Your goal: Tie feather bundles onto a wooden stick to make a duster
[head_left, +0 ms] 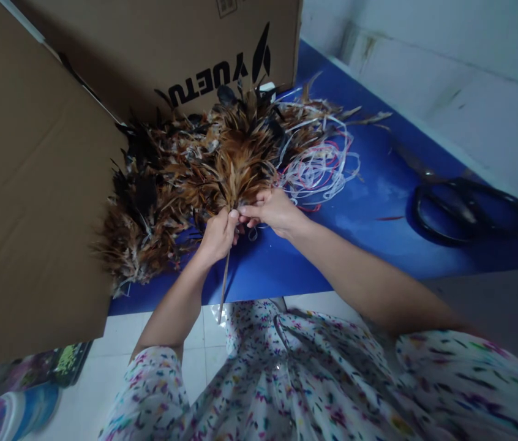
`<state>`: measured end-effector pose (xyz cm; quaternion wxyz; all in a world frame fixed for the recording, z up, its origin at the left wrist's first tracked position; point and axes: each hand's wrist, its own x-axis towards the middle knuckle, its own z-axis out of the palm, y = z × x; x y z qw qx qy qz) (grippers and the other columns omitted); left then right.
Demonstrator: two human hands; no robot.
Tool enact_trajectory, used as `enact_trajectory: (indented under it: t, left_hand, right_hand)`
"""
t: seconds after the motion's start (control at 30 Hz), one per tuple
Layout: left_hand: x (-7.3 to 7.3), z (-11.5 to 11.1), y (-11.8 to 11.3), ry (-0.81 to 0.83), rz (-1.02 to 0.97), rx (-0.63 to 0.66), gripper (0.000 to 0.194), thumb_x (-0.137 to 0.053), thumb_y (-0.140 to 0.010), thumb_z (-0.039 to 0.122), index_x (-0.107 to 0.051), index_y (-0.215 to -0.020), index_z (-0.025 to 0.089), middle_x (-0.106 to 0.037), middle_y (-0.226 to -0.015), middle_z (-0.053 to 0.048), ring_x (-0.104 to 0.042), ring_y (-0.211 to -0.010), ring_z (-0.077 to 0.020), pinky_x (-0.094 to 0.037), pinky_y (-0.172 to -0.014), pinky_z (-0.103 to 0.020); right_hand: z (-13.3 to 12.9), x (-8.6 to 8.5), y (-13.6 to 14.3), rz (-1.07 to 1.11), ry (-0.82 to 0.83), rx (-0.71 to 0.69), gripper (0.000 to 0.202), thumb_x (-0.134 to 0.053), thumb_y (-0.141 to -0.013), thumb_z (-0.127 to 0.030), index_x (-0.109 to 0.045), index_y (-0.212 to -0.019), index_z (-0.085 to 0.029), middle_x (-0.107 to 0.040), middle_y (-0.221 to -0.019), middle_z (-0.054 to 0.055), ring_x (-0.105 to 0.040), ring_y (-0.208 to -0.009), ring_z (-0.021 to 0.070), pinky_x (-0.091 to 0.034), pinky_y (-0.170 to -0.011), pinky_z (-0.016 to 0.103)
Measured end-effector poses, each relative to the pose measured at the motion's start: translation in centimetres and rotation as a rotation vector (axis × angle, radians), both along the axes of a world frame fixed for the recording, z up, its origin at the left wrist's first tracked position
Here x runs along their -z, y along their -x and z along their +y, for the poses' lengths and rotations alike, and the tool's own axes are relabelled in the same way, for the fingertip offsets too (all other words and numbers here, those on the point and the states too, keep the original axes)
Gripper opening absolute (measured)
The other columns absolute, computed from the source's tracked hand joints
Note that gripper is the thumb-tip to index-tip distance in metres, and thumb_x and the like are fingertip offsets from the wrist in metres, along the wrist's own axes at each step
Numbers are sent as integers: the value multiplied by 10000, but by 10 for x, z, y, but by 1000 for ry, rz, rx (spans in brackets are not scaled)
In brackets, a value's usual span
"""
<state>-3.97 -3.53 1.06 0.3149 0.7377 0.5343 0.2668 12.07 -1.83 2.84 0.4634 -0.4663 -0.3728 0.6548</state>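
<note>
A feather duster (240, 156) with brown and black feathers is held over the blue table, its thin stick (225, 282) pointing down toward me past the table edge. My left hand (219, 234) is closed round the stick just below the feathers. Close beside it, my right hand (274, 211) pinches at the base of the feathers, its fingertips meeting my left thumb. What lies between the right fingertips is too small to make out. Loose brown and black feathers (162, 177) are heaped behind and left of the duster.
Tangled white and red plastic string (318, 168) lies right of the feathers. Black-handled scissors (465, 208) rest on the blue table (369, 245) near the wall. Large cardboard boxes (33, 184) stand left and behind. A blue and white tub (24, 413) is at lower left.
</note>
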Motion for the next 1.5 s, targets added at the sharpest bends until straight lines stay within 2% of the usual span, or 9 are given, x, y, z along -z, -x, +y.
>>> enact_trajectory:
  t: [0.27, 0.53, 0.77, 0.87, 0.93, 1.03, 1.23, 1.37, 1.5]
  left_hand:
    - [3, 1, 0, 72, -61, 9, 573, -302, -957, 715, -502, -835, 192, -605, -602, 3, -501, -432, -91, -382, -458, -233]
    - [-1, -1, -6, 245, -359, -31, 634, -501, -811, 817, -508, -820, 183, -553, -542, 31, -471, -394, -79, -348, -397, -225]
    - [-6, -4, -14, 364, -635, -56, 584, -658, -768, 740, -479, -854, 191, -460, -572, 85, -420, -404, -48, -297, -372, -188]
    - [-11, -5, -12, 416, -729, -21, 568, -706, -757, 701, -471, -845, 191, -428, -577, 98, -382, -392, -32, -267, -362, -168]
    - [-15, -5, -9, 452, -804, 14, 546, -727, -763, 666, -465, -828, 192, -415, -562, 104, -358, -376, -26, -262, -359, -159]
    - [-20, -6, -5, 513, -900, 99, 521, -755, -765, 623, -465, -799, 191, -399, -531, 106, -334, -355, -26, -276, -353, -158]
    - [-21, -14, -8, 683, -923, 302, 558, -765, -741, 642, -429, -713, 197, -354, -494, 91, -302, -323, -42, -256, -311, -173]
    - [-21, -19, -14, 829, -973, 396, 531, -780, -752, 589, -418, -720, 201, -358, -483, 87, -267, -316, -43, -244, -301, -172]
    - [-19, -20, -16, 919, -1005, 415, 529, -780, -753, 572, -398, -720, 208, -324, -470, 91, -243, -311, -47, -236, -301, -176]
  right_hand:
    - [0, 4, -2, -107, -66, 18, 367, -844, -650, -43, -513, -682, -199, -610, -535, -11, -585, -482, 112, -328, -366, 178]
    - [6, 23, 1, -8, -288, 82, 299, -828, -565, -117, -629, -779, -175, -656, -731, -33, -605, -635, 89, -516, -614, 225]
    - [4, 19, 8, -13, -324, 149, 324, -860, -586, -203, -602, -780, -192, -653, -782, -19, -600, -744, 107, -518, -715, 240]
    - [0, 14, 6, 2, -307, 159, 341, -867, -616, -266, -564, -755, -196, -623, -751, -33, -574, -711, 94, -485, -676, 227]
    - [-1, 11, 2, -20, -286, 101, 378, -862, -649, -389, -545, -710, -193, -580, -688, -42, -522, -648, 86, -419, -584, 218]
    - [-3, 9, -5, -52, -255, -145, 461, -823, -670, -577, -632, -716, -160, -624, -698, -3, -528, -653, 103, -354, -529, 227]
    - [-5, 6, -4, 266, -123, -589, 495, -891, -572, -538, -722, -869, -178, -741, -871, 34, -675, -904, 177, -537, -826, 281]
    - [-5, 1, -5, 421, -162, -565, 430, -879, -568, -412, -731, -912, -201, -750, -969, 29, -681, -996, 180, -536, -919, 279]
    - [-5, -4, -8, 397, -154, -539, 321, -795, -595, -390, -697, -824, -189, -682, -740, -5, -656, -776, 160, -541, -755, 268]
